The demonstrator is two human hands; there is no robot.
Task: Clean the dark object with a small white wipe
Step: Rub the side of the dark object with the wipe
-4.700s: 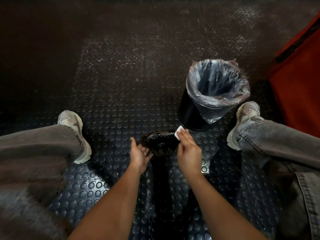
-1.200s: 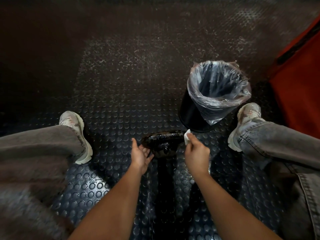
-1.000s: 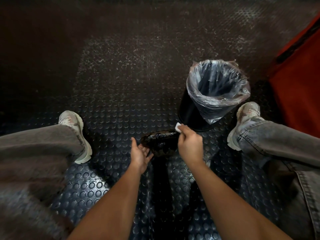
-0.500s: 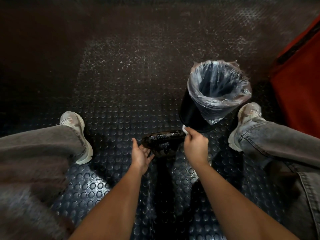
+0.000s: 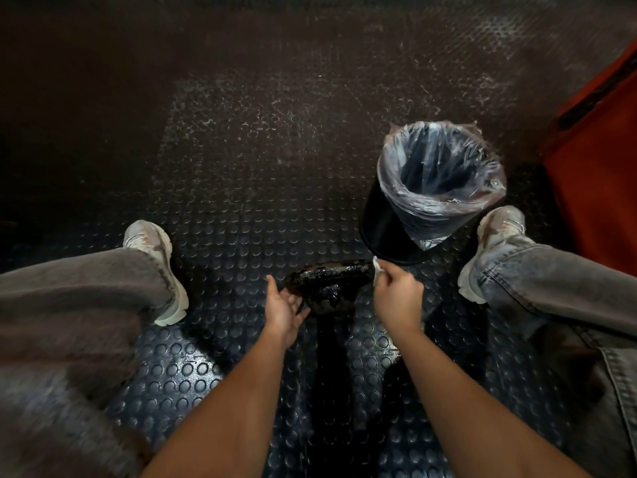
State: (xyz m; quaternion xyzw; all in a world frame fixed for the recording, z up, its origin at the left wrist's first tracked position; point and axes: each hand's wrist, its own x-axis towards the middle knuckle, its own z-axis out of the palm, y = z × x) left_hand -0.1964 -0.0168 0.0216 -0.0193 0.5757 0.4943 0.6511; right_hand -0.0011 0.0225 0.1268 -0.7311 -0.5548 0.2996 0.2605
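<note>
Studded rubber floor (image 5: 241, 201). Left hand (image 5: 284, 307) cupped loosely against dark object (image 5: 329, 284) near edge; right hand (image 5: 396, 296) pinching white wipe (image 5: 377, 272) at object's right end.

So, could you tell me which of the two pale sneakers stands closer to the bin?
The pale sneaker on the person's right foot, just beside the black bin with the clear plastic liner. The left one stands far off across the studded floor.

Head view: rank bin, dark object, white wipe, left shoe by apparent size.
1. Lined bin, the largest.
2. Dark object and left shoe: they look alike, and the trouser leg covers part of the shoe, so no ranking.
3. White wipe, smallest, partly hidden in the right hand.
</note>
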